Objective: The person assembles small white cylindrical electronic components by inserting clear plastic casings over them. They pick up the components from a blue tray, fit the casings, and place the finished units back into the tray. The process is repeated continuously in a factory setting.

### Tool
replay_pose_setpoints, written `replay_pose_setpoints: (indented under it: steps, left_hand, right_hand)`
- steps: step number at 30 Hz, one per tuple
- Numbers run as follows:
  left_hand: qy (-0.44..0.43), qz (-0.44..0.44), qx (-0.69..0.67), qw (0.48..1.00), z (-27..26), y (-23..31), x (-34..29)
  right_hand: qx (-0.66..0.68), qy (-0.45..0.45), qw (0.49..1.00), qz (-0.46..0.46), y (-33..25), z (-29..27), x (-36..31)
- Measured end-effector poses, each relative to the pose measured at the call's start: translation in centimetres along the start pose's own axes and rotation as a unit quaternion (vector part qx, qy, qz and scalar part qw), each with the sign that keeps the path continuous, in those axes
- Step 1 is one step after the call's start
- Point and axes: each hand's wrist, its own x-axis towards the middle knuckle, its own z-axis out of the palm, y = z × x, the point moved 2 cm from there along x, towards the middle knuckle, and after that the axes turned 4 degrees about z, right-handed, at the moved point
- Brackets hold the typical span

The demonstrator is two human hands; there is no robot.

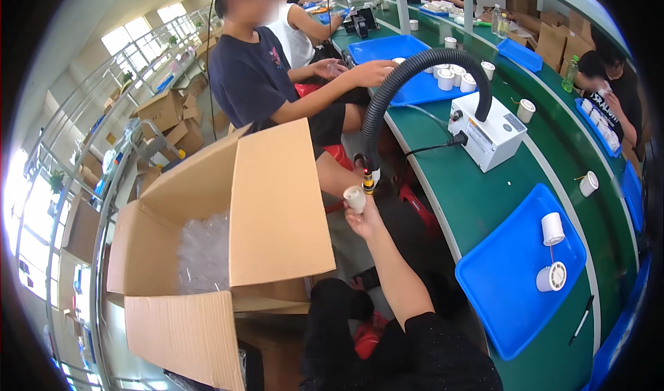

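My right hand [364,219] reaches forward from the lower edge, its fingers wrapped round a small white cylindrical plastic part [355,197]. Just beyond the hand is the lower end of a black corrugated hose [371,128], which arches up from a white box-shaped machine [488,132] on the bench. A narrow black-and-yellow cylinder [369,181] hangs at that end, close to my fingers; whether they touch it, I cannot tell. My left hand is out of view. A large open cardboard box [280,204] with clear plastic bags [205,253] inside stands left of my arm.
On the green bench [443,166] to my right, a blue tray [494,301] holds two white cylindrical parts [552,277]. A pen [582,320] lies beside it. Ahead, a co-worker [259,73] reaches toward another blue tray [415,97] of white parts. Red stools show below.
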Motion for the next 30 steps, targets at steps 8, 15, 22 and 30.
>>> replay_pose_setpoints:
  steps: [8,15,22,30]
  left_hand:
    - [0.026,-0.050,0.004,0.998,-9.6,-5.5,6.5]
    - [0.044,0.088,0.158,0.982,-13.1,-2.1,23.2]
    - [0.145,0.176,0.083,0.970,-13.2,1.5,39.5]
    - [0.126,0.146,0.015,0.981,-9.6,0.0,51.1]
  right_hand:
    - [-0.075,-0.052,0.995,-0.046,0.2,0.7,-3.4]
    - [0.024,-0.089,0.995,-0.029,-0.8,-0.8,-1.0]
    - [-0.380,0.105,0.885,-0.247,-1.5,1.2,-8.7]
    - [-0.336,0.217,0.911,-0.100,2.0,-4.7,-26.8]
